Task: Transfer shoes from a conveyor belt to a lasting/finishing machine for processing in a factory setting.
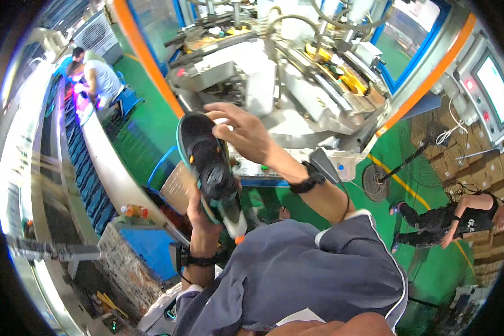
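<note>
A black shoe (211, 168) with a teal edge stands tilted in front of my chest, a pale part at its lower end. My left hand (203, 215) is closed around its lower left side, and some of those fingers are hidden behind the shoe. Beside the shoe's upper right edge is my right hand (243, 133), its fingers apart and partly bent, the fingertips at or very near the rim. Whether they press on it I cannot tell. Both wrists wear black straps.
Ahead stands a machine (263, 89) with metal fixtures, framed by orange posts (145, 56). A curved conveyor (109, 162) runs along the left, with a bottle (134, 211) near a blue-topped box (148, 249). People (98, 78) sit far left; another person (459, 221) is at right, near a fan base (375, 182).
</note>
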A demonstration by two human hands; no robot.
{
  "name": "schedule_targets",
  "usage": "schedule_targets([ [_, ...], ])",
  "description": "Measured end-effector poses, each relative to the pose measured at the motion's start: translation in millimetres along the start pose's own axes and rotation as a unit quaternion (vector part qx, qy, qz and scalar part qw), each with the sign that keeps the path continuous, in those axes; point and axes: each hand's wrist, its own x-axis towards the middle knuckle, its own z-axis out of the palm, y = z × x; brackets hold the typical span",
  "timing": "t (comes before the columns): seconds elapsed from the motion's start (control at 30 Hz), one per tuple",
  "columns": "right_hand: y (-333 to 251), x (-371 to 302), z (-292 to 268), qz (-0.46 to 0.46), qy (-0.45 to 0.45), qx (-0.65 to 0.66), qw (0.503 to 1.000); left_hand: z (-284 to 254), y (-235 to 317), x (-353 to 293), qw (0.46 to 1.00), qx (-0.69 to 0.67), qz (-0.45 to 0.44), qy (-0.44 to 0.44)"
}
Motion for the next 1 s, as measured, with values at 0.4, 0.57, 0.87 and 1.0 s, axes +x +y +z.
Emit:
schedule_targets([
  [0.4, 86.1, -60.1, -292.0, 0.153, 0.337, -0.095, 0.924, 86.8, -205.9, 277.1, 0.908, 0.419, -0.006, 0.004],
  [0.57, 95.8, -61.5, -348.5, 0.139, 0.467, -0.112, 0.866, 30.7, -255.0, 424.5, 0.89, 0.453, 0.003, -0.057],
  [0.87, 103.3, -28.4, -399.6, 0.173, 0.493, -0.281, 0.805, -40.4, -300.5, 551.1, 0.724, 0.678, -0.076, 0.106],
  [1.0, 143.6, 36.4, -453.6, 0.218, 0.43, -0.487, 0.728, -45.0, -272.0, 524.1, 0.834, 0.523, -0.065, 0.165],
])
